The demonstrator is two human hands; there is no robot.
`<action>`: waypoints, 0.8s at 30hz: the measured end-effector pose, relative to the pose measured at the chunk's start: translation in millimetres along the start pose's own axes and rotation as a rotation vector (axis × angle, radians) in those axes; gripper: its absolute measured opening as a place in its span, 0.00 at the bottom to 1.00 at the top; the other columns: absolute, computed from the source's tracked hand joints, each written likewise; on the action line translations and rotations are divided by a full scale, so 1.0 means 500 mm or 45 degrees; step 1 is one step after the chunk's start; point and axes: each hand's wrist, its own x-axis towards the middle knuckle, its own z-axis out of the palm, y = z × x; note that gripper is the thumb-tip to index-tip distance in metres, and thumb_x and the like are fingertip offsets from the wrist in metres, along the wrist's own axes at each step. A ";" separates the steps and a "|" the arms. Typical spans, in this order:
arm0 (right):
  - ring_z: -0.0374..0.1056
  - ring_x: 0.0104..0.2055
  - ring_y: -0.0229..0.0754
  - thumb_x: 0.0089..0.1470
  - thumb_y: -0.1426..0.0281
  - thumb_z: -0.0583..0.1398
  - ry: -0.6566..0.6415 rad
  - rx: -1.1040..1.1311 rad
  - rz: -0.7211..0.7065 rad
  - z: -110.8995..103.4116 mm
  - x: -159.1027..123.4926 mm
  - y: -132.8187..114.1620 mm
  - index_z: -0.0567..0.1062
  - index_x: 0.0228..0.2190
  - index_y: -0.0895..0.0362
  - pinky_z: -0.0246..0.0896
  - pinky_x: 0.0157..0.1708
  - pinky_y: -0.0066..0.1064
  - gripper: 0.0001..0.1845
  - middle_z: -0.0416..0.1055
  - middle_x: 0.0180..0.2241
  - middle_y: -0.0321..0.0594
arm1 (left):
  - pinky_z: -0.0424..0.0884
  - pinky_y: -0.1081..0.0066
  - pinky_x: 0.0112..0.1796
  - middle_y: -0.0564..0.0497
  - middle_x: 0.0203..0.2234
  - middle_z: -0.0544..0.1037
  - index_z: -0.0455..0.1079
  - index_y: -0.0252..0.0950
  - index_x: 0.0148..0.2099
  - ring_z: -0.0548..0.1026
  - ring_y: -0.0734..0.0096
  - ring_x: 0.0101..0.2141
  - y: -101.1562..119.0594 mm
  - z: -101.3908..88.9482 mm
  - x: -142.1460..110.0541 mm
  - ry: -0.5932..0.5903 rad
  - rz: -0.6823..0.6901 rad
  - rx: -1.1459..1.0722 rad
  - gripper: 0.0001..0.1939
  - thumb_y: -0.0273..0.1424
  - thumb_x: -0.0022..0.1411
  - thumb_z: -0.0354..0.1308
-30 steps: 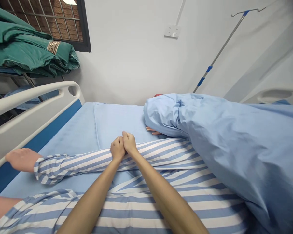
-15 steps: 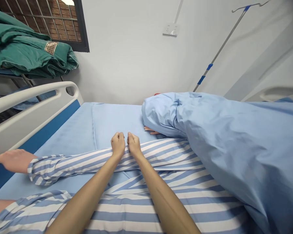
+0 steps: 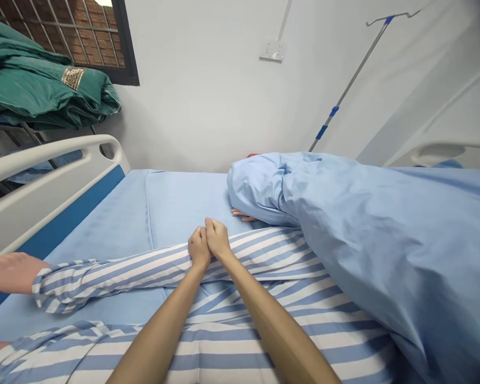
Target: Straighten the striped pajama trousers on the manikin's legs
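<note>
Both my hands are closed into fists above the far leg of a lying figure in blue-and-white striped trousers (image 3: 136,269). My left hand (image 3: 199,246) rests at the leg's near side, knuckles up. Touching it on the right, my right hand (image 3: 217,236) sits slightly higher and overlaps its edge. Nothing shows in either fist; the inner sides of the fingers are hidden. The leg ends in a bare foot (image 3: 14,272) at the left. A light blue cover (image 3: 344,224) hides the upper body, with some fingertips (image 3: 244,215) showing under its edge.
The bed's light blue mattress (image 3: 184,194) lies beyond the legs. A pale end board (image 3: 56,184) stands at the left, with green folded cloth (image 3: 44,85) behind it. A drip stand (image 3: 350,82) and a wall socket (image 3: 272,50) are at the back.
My two fists, slightly apart before, have come together and now touch, the right one overlapping the left. The view has shifted a little to the right.
</note>
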 end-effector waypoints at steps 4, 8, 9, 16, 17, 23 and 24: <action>0.52 0.20 0.34 0.56 0.60 0.46 -0.130 -0.332 -0.233 -0.039 -0.007 0.003 0.60 0.17 0.56 0.43 0.24 0.27 0.20 0.56 0.15 0.32 | 0.53 0.75 0.25 0.54 0.17 0.67 0.58 0.37 0.21 0.61 0.76 0.22 0.002 0.001 -0.007 -0.006 0.028 0.080 0.16 0.34 0.59 0.41; 0.49 0.19 0.33 0.57 0.60 0.44 -0.044 -0.277 -0.144 -0.055 -0.008 0.031 0.56 0.15 0.56 0.42 0.23 0.27 0.22 0.53 0.14 0.31 | 0.51 0.75 0.26 0.55 0.15 0.64 0.55 0.36 0.19 0.59 0.77 0.22 0.015 0.006 -0.005 -0.014 0.004 0.072 0.16 0.34 0.56 0.42; 0.49 0.19 0.33 0.57 0.60 0.44 -0.016 -0.228 -0.128 -0.055 -0.007 0.036 0.56 0.15 0.56 0.42 0.22 0.27 0.22 0.52 0.14 0.31 | 0.51 0.75 0.25 0.56 0.14 0.62 0.54 0.36 0.18 0.58 0.77 0.21 0.022 0.008 -0.002 -0.036 -0.018 0.006 0.15 0.34 0.55 0.43; 0.48 0.19 0.33 0.54 0.57 0.47 0.072 0.208 0.069 -0.063 0.009 0.049 0.55 0.16 0.56 0.45 0.21 0.26 0.21 0.51 0.14 0.30 | 0.53 0.76 0.23 0.57 0.13 0.56 0.51 0.37 0.18 0.56 0.78 0.19 0.073 0.046 0.011 -0.101 -0.056 -0.415 0.14 0.34 0.54 0.43; 0.47 0.19 0.32 0.53 0.57 0.48 0.089 0.247 0.084 -0.064 0.010 0.051 0.54 0.16 0.55 0.45 0.21 0.26 0.21 0.51 0.15 0.30 | 0.52 0.75 0.23 0.57 0.13 0.57 0.51 0.37 0.18 0.56 0.78 0.19 0.071 0.052 0.007 -0.086 -0.031 -0.331 0.15 0.34 0.54 0.43; 0.48 0.20 0.33 0.54 0.59 0.47 0.106 0.062 -0.003 -0.079 0.014 0.039 0.55 0.16 0.56 0.43 0.22 0.27 0.20 0.52 0.15 0.31 | 0.52 0.74 0.25 0.54 0.16 0.64 0.56 0.37 0.19 0.59 0.76 0.21 0.044 0.068 -0.011 -0.071 0.078 -0.026 0.17 0.36 0.58 0.41; 0.48 0.20 0.33 0.55 0.60 0.47 0.093 -0.055 -0.077 -0.087 0.015 0.033 0.56 0.16 0.56 0.42 0.22 0.27 0.20 0.52 0.15 0.31 | 0.52 0.74 0.25 0.54 0.16 0.65 0.56 0.37 0.20 0.60 0.76 0.21 0.043 0.068 -0.011 -0.084 0.081 -0.002 0.17 0.36 0.58 0.41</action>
